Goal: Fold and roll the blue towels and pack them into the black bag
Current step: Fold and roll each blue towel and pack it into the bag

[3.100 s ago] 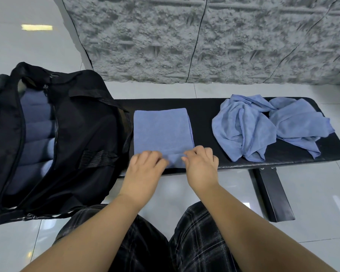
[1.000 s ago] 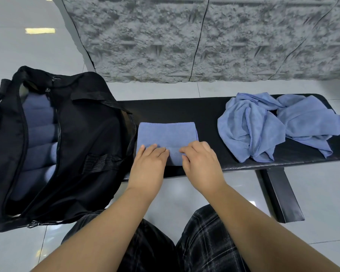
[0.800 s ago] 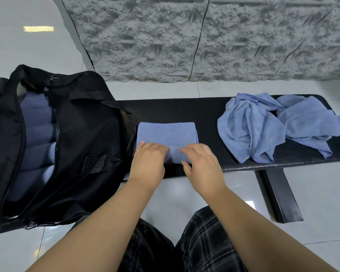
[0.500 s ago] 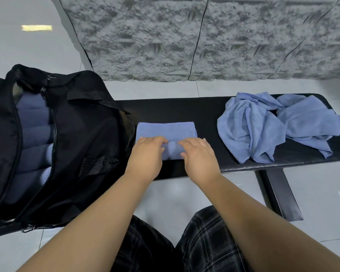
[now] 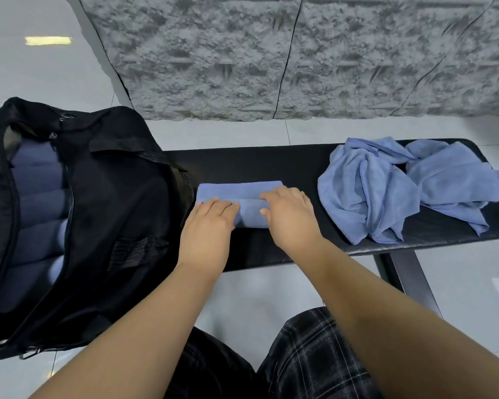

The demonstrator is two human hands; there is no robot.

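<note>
A folded blue towel [image 5: 239, 191] lies on the black bench [image 5: 271, 165], its near part wound into a roll [image 5: 251, 216]. My left hand [image 5: 208, 228] and my right hand [image 5: 290, 216] both press on that roll, fingers curled over its top. Only a short flat strip of the towel shows beyond the roll. Left of the bench stands the black bag [image 5: 113, 211], unzipped, with several rolled blue towels [image 5: 38, 203] stacked inside. Two crumpled blue towels, one [image 5: 363, 191] and another [image 5: 455, 185], lie on the bench's right half.
A rough grey stone wall [image 5: 300, 53] rises behind the bench. The floor is pale glossy tile [image 5: 458, 283]. The bench's black leg [image 5: 412, 280] stands at the right. My knees in dark plaid trousers [image 5: 308, 361] are at the bottom.
Both hands have rolled the towel away from me: the flat part has shrunk from a full rectangle to a short strip, and the roll has grown thicker.
</note>
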